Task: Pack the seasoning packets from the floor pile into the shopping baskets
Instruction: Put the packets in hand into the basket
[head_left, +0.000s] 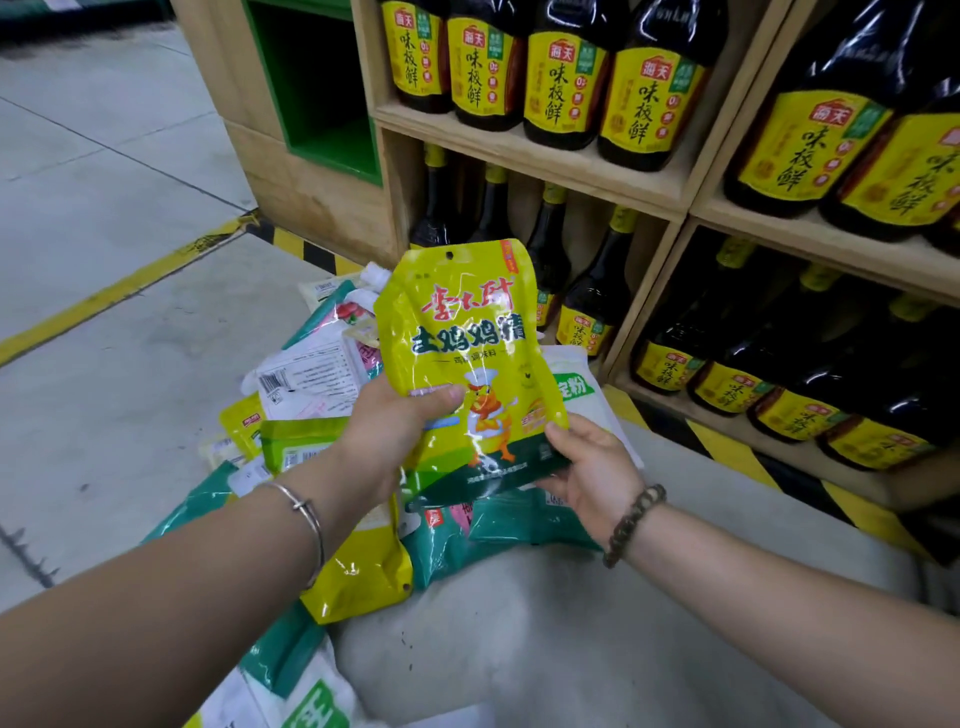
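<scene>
I hold a yellow-green seasoning packet (460, 332) upright above the floor pile, its printed front with a cartoon chicken facing me. My left hand (392, 431) grips its lower left edge, thumb across the front. My right hand (592, 478) pinches its lower right corner, thumb on the front. Beneath both hands lies the pile of packets (311, 384): white, green, teal and yellow ones, overlapping on the grey floor. A second yellow packet (363, 571) lies under my left wrist. No shopping basket is in view.
A wooden shelf unit (545, 150) full of dark soy sauce bottles (563, 83) with yellow labels stands right behind the pile. Yellow-black hazard tape (727, 447) runs along its base. A yellow floor line (114, 291) crosses at left. More white-green packets (306, 696) lie near the bottom edge.
</scene>
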